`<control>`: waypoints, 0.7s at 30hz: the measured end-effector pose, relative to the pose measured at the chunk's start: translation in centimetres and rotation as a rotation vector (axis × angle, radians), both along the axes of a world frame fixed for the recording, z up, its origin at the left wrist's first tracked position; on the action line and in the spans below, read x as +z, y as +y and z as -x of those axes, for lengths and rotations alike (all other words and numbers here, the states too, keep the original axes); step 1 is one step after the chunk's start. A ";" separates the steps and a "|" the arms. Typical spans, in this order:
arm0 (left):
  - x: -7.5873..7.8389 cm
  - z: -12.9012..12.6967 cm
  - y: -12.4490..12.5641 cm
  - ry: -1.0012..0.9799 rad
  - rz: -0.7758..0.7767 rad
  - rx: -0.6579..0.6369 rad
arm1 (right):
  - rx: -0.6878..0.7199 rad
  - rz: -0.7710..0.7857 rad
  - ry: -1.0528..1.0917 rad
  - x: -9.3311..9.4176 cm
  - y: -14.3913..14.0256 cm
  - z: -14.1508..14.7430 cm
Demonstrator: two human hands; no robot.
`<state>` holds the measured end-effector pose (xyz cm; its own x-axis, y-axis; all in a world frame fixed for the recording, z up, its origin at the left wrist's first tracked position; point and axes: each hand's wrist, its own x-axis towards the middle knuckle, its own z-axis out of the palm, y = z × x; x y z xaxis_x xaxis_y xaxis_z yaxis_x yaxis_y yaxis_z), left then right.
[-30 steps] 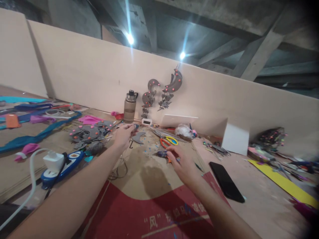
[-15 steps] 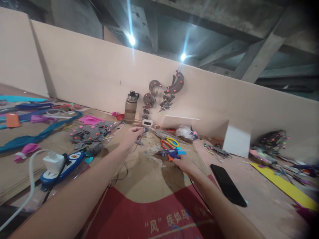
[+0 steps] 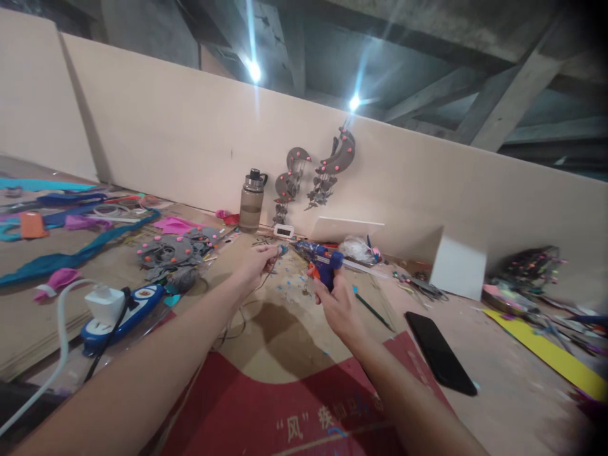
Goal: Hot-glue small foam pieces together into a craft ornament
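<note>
- Behind my bench stands a long beige board wall (image 3: 156, 120), and two grey crescent ornaments (image 3: 316, 168) with pink dots hang on it. Two lamps shine above.
- Brown cardboard (image 3: 280, 329) with a red printed part covers the table where I work.
- At my left lies one blue power strip (image 3: 121, 310) with one white plug in it. Behind it is a pile of grey felt pieces (image 3: 173, 253).
- One brown water bottle (image 3: 251, 201) stands upright near the wall, and one black phone (image 3: 441, 361) lies flat at my right.
- My right hand (image 3: 335, 304) is closed around the handle of one blue glue gun (image 3: 319, 258), lifted above the cardboard, its nozzle pointing left.
- My left hand (image 3: 256, 263) pinches one small piece (image 3: 280, 251) between the fingertips, just beside the nozzle. It is too small to tell what it is.
- I think the hot nozzle could burn my left fingers, because they are so near to it.
- Glue could also drip on the cardboard, or the cord could catch on the scraps.
</note>
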<state>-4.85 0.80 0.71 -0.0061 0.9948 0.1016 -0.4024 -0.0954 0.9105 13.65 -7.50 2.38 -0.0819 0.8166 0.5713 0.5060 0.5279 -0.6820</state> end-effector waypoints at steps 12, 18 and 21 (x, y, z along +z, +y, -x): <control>0.1 -0.5 -0.3 0.021 -0.005 -0.042 | -0.116 -0.018 -0.194 -1.7 0.9 -0.3; -0.2 -0.7 -0.3 0.074 -0.058 -0.038 | -0.136 -0.008 -0.244 -2.0 1.0 -0.5; -0.3 -0.8 -0.3 0.114 -0.080 -0.041 | -0.137 -0.026 -0.250 -2.0 0.9 -0.5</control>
<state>-4.10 0.49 0.42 0.0503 0.9826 0.1786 -0.3019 -0.1555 0.9406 14.14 -6.59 0.34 -0.1126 0.8151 0.5682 0.7244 0.4588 -0.5146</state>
